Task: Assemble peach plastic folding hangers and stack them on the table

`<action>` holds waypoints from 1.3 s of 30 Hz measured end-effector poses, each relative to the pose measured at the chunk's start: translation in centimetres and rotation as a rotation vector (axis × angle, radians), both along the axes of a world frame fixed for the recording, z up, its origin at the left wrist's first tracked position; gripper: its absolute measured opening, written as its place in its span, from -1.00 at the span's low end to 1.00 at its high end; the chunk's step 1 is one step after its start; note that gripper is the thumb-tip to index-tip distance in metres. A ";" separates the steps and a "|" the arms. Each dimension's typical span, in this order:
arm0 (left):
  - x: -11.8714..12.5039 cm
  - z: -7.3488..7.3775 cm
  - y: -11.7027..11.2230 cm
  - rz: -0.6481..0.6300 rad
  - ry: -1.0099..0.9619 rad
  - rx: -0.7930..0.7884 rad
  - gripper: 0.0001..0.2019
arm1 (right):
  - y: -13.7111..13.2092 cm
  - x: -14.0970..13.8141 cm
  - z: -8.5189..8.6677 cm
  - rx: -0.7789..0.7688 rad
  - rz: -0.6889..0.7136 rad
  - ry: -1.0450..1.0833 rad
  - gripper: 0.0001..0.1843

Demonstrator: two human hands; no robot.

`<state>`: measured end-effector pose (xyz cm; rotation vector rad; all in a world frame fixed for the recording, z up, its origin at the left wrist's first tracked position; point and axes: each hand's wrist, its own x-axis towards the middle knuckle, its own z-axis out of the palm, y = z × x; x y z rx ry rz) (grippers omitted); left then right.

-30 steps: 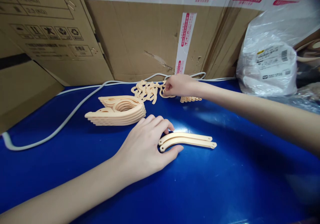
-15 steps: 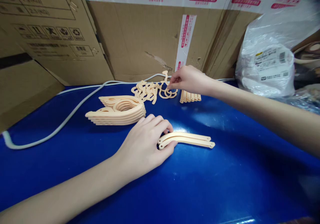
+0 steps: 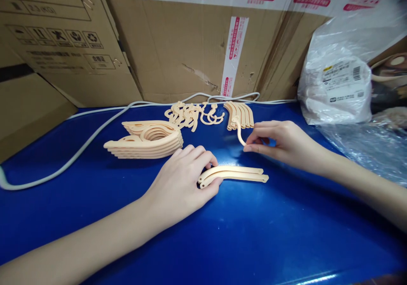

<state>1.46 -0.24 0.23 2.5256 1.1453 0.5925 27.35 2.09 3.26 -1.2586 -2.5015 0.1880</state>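
My left hand (image 3: 187, 181) pinches the left end of two curved cream plastic hanger arms (image 3: 237, 173), which lie side by side just over or on the blue tabletop. Between the thumb and fingers of my right hand (image 3: 276, 141) is a cream plastic hook (image 3: 240, 131), its broader end pointing up and away. Behind that hook stands a row of more curved arms (image 3: 241, 113). Loose hooks (image 3: 190, 115) lie in a pile at the back. Left of them is a stack of assembled-looking cream folding hangers (image 3: 146, 141).
A white cable (image 3: 95, 138) runs along the back and down the left of the blue table (image 3: 222, 238). Cardboard boxes (image 3: 178, 43) wall off the rear and left. A clear plastic bag with white contents (image 3: 337, 85) stands at the back right.
My right hand has come away from the hook pile, moving right and nearer with one hook held. My left hand keeps its grip on the two arms.
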 end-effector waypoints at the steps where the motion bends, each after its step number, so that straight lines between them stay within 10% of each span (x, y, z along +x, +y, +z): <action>1: 0.0 0.0 0.0 0.001 0.005 0.006 -0.94 | -0.1 0.0 -0.2 -0.022 0.001 -0.004 -0.75; 39: 0.3 -0.1 -0.3 -0.002 0.024 0.072 -0.77 | -1.1 -0.8 -1.8 -0.102 -0.099 -0.010 -0.69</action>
